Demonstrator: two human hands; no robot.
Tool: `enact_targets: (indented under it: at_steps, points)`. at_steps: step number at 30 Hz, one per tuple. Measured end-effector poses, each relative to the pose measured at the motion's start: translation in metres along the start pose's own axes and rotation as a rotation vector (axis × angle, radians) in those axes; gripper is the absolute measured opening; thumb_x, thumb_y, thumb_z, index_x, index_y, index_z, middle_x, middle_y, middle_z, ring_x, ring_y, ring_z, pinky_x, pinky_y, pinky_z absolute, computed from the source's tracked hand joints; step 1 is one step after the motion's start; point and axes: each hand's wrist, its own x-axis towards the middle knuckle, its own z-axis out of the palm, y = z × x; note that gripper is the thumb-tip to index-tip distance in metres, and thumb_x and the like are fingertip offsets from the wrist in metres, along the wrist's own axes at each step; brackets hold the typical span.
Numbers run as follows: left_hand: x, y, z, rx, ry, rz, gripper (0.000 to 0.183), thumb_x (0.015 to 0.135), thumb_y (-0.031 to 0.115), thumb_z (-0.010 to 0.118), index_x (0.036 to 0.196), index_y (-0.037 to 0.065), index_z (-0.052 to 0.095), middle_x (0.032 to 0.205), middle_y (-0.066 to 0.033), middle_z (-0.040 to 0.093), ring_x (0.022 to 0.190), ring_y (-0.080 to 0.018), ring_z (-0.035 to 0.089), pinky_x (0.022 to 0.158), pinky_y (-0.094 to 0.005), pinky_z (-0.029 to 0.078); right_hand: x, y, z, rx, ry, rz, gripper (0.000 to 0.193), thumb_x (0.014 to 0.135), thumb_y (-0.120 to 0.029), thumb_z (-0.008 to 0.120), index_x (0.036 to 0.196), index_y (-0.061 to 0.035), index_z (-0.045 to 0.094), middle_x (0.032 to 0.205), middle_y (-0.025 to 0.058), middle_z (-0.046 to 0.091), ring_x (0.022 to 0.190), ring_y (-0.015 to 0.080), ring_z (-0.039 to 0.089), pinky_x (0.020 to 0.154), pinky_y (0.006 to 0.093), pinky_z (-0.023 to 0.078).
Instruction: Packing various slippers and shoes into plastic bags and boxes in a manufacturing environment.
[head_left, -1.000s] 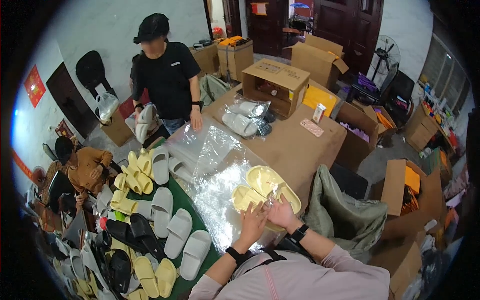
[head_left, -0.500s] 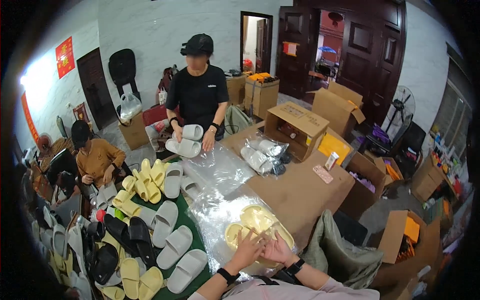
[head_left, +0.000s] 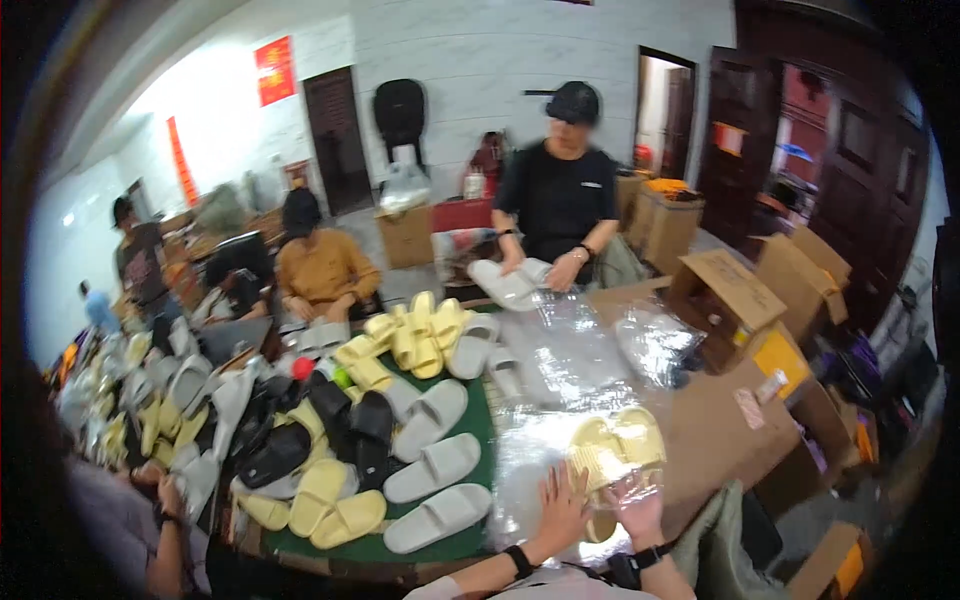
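Note:
A pair of yellow slippers (head_left: 598,446) lies in front of me, partly under clear plastic film. My left hand (head_left: 563,512) rests beside their lower left, fingers spread over the plastic. My right hand (head_left: 638,506) grips the near end of the slippers, its fingers partly covered by the shiny film. Below and between my hands, another yellow piece (head_left: 600,525) shows, mostly hidden. A stack of flat clear plastic bags (head_left: 520,440) spreads under the slippers. Left of it, grey slippers (head_left: 437,520) lie in a row on the green table surface (head_left: 475,545).
Across the table, a person in black (head_left: 557,195) holds grey slippers (head_left: 508,285) over clear bags. Yellow, black and grey slippers (head_left: 370,430) pile up leftward, with other people around them. Cardboard boxes (head_left: 725,290) and a phone-like pink object (head_left: 750,408) are to the right.
My view has swung left, bringing more people and slippers in. The yellow slippers now sit closer together under the film. My hands have moved apart. The person opposite has tilted the grey slippers.

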Motion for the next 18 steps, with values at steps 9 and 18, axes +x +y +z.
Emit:
enact_targets:
  at_steps: [9,18]
  points:
    - [-0.020,-0.040,-0.008,-0.342,0.033,-0.429,0.056,0.080,0.003,0.048,0.135,0.005,0.033,0.099,-0.0207,0.060,0.088,-0.0363,0.057,0.078,-0.0424,0.046,0.011,0.027,-0.002,-0.179,0.073,0.044,0.039,0.093,-0.040,0.036,0.106,-0.0089,0.057,0.112,0.0098,0.059,0.109,0.0269,0.050,0.094,0.0472,0.038]
    - [-0.034,-0.058,-0.007,-0.141,0.270,-0.416,0.041,0.073,0.009,0.060,0.111,0.003,0.046,0.123,-0.0208,0.046,0.111,-0.0385,0.044,0.090,-0.0440,0.037,0.037,0.052,-0.004,-0.199,0.179,0.175,0.029,0.091,-0.027,0.042,0.103,-0.0053,0.057,0.109,0.0132,0.058,0.102,0.0272,0.051,0.095,0.0436,0.038]
